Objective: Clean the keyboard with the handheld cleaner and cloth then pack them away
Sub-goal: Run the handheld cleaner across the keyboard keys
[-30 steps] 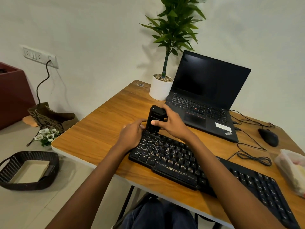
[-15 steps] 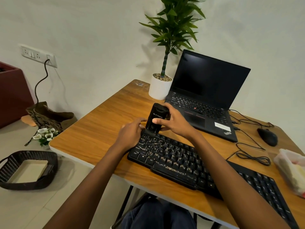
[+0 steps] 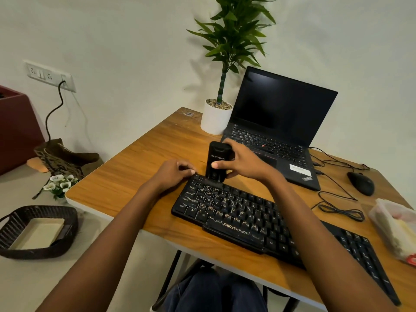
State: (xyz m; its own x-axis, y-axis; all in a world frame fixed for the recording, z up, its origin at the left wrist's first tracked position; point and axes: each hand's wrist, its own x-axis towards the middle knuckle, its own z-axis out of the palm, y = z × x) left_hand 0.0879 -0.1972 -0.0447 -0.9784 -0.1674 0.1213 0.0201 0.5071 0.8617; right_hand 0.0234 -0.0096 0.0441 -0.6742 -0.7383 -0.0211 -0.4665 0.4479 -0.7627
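A black keyboard (image 3: 238, 218) lies slanted across the wooden desk (image 3: 139, 174). My right hand (image 3: 244, 163) grips a black handheld cleaner (image 3: 218, 157), held upright with its nozzle on the top-left row of keys. My left hand (image 3: 173, 174) rests at the keyboard's far left corner, fingers curled against its edge. No cloth shows on the desk.
An open black laptop (image 3: 279, 122) and a white potted plant (image 3: 216, 118) stand behind. A black mouse (image 3: 361, 183) with coiled cable and a plastic bag (image 3: 396, 228) lie at the right. On the floor to the left are a dark woven basket (image 3: 33, 230) and a patterned bag (image 3: 60, 161).
The cleaner and my right hand have edged slightly along the top row of keys. My left hand has stayed at the keyboard's corner.
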